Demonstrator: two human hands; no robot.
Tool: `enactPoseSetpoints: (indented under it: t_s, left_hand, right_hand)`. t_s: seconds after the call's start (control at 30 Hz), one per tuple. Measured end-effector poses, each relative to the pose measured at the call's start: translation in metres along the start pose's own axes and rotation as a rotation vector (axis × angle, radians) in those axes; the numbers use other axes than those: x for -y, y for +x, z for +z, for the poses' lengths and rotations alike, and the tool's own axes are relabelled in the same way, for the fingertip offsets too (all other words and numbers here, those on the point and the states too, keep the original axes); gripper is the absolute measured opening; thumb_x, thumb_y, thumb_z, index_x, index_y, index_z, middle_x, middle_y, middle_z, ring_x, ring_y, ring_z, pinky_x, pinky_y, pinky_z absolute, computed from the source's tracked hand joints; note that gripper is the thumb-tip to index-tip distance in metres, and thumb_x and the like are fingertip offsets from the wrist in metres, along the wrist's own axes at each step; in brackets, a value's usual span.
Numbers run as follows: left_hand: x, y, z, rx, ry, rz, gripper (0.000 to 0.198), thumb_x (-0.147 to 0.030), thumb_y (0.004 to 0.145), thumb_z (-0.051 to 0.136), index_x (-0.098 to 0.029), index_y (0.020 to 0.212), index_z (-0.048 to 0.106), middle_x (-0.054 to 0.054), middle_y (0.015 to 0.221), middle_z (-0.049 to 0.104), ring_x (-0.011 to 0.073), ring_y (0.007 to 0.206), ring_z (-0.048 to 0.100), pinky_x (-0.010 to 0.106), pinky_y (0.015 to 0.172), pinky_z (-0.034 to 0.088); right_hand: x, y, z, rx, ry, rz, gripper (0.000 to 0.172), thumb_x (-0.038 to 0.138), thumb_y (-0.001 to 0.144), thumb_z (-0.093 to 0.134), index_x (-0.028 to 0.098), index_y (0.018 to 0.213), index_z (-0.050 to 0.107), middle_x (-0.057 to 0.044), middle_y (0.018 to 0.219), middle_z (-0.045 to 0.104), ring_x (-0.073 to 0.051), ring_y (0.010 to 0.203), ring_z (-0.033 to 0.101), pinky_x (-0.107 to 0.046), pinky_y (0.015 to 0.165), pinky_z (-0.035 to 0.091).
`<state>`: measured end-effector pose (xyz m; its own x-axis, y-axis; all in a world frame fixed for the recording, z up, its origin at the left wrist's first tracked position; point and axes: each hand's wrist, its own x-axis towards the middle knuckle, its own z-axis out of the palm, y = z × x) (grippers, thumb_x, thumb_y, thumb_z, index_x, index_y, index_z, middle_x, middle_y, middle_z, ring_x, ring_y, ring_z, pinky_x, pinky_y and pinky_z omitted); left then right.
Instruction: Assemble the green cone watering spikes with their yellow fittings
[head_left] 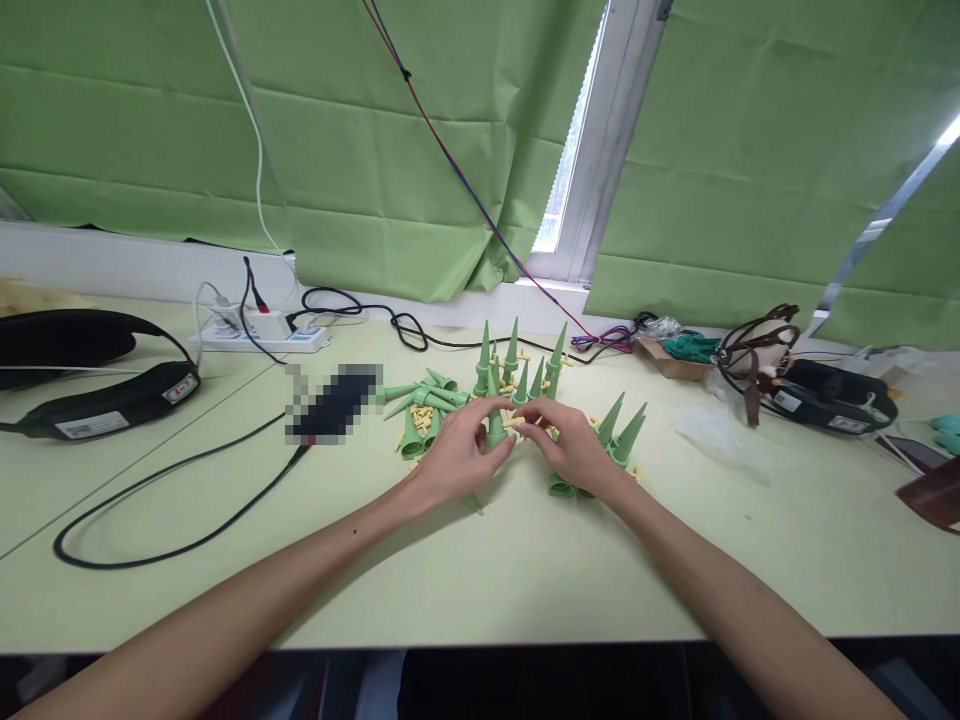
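Observation:
Fingers of my left hand [463, 448] are wrapped round a green plastic cone spike [496, 428] that stands point up on the table. My right hand [568, 440] pinches a small yellow peg [515, 422] against the side of that spike; whether it sits in a hole I cannot tell. Behind my hands, several finished-looking green spikes [557, 355] stand upright with yellow pegs at their bases. Loose green spikes [427, 395] lie in a heap to the left, over scattered yellow pegs [422, 418]. More spikes [627, 437] are beside my right wrist.
At the left lie a pixelated dark device [334, 405] with a black cable and a white power strip [262, 338]. A black headset-like band [112, 400] is at far left. On the right are a cardboard box [671, 362], clear plastic bags [724, 440] and another black device [832, 398].

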<state>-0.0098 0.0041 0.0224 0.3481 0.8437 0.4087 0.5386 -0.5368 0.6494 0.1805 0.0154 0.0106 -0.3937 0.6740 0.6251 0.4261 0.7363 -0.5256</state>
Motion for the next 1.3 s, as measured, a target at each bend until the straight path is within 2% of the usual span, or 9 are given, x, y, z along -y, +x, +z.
enactPoseSetpoints:
  t_s: [0.17,0.37,0.67,0.8,0.9,1.0,1.07,1.17,1.3]
  left_hand:
    - [-0.001,0.000,0.000,-0.008,-0.023,-0.002,0.037,-0.033,0.084,0.059,-0.018,0.118,0.060,-0.004,0.063,0.051,0.0109,0.049,0.043,0.026,0.055,0.038]
    - [-0.001,0.000,0.001,-0.009,-0.053,-0.019,0.038,-0.034,0.083,0.060,-0.018,0.117,0.059,-0.002,0.068,0.055,0.0106,0.051,0.044,0.025,0.052,0.037]
    - [0.002,-0.003,0.003,-0.015,0.029,0.096,0.035,-0.030,0.086,0.058,-0.018,0.119,0.057,0.005,0.098,0.064,0.0107,0.058,0.048,0.027,0.060,0.042]
    - [0.001,-0.003,0.002,-0.019,0.030,0.111,0.034,-0.029,0.086,0.058,-0.019,0.118,0.057,0.005,0.101,0.064,0.0103,0.058,0.048,0.027,0.061,0.043]
    - [0.000,-0.002,0.001,-0.038,0.040,0.096,0.034,-0.028,0.085,0.059,-0.019,0.118,0.058,0.004,0.098,0.064,0.0099,0.057,0.047,0.027,0.061,0.043]
    - [0.000,-0.002,0.000,-0.065,0.025,0.071,0.034,-0.030,0.087,0.059,-0.019,0.119,0.058,0.004,0.097,0.064,0.0090,0.056,0.046,0.027,0.060,0.042]
    - [0.000,-0.001,0.000,-0.079,0.010,0.065,0.034,-0.030,0.088,0.058,-0.019,0.120,0.057,0.004,0.099,0.064,0.0085,0.055,0.046,0.026,0.059,0.042]
    - [0.001,-0.002,0.001,-0.088,0.017,0.090,0.033,-0.029,0.088,0.057,-0.020,0.120,0.056,0.003,0.101,0.063,0.0086,0.056,0.047,0.025,0.058,0.042]
    - [0.003,-0.003,0.002,-0.081,0.079,0.161,0.031,-0.026,0.089,0.056,-0.022,0.120,0.056,0.003,0.102,0.061,0.0086,0.058,0.047,0.026,0.061,0.043]
  right_hand:
    - [0.000,0.001,0.001,-0.011,0.004,0.016,0.011,0.026,0.096,0.054,0.020,0.098,0.063,-0.004,0.085,0.068,-0.016,0.074,0.062,-0.028,0.069,0.050]
    - [0.002,0.001,0.002,-0.022,-0.013,0.038,0.014,0.028,0.096,0.052,0.020,0.092,0.063,-0.003,0.077,0.066,-0.016,0.068,0.060,-0.027,0.064,0.047]
    - [-0.003,0.001,0.003,0.009,-0.088,0.066,0.038,0.036,0.100,0.043,0.019,0.067,0.052,0.002,0.058,0.051,-0.012,0.054,0.046,-0.025,0.056,0.036]
    - [-0.002,0.001,0.003,0.005,-0.082,0.074,0.043,0.037,0.101,0.040,0.019,0.063,0.051,0.003,0.055,0.049,-0.011,0.052,0.045,-0.025,0.056,0.035]
    - [0.002,0.001,0.001,-0.019,-0.074,0.092,0.036,0.035,0.101,0.043,0.018,0.071,0.056,0.001,0.061,0.054,-0.012,0.055,0.048,-0.026,0.057,0.038]
    - [0.007,0.001,-0.001,-0.049,-0.005,0.080,0.016,0.032,0.096,0.053,0.019,0.099,0.062,-0.003,0.079,0.065,-0.014,0.069,0.058,-0.025,0.061,0.045]
    - [0.008,0.001,-0.001,-0.049,0.025,0.054,0.018,0.030,0.095,0.057,0.020,0.109,0.060,-0.005,0.091,0.067,-0.016,0.077,0.061,-0.025,0.061,0.048]
    - [0.007,0.001,-0.001,-0.029,0.031,0.020,0.015,0.025,0.095,0.056,0.021,0.109,0.060,-0.006,0.096,0.066,-0.016,0.081,0.062,-0.024,0.059,0.048]
    - [0.004,0.001,0.000,-0.031,0.010,-0.009,0.010,0.021,0.095,0.055,0.020,0.102,0.061,-0.004,0.086,0.064,-0.015,0.076,0.060,-0.025,0.063,0.048]
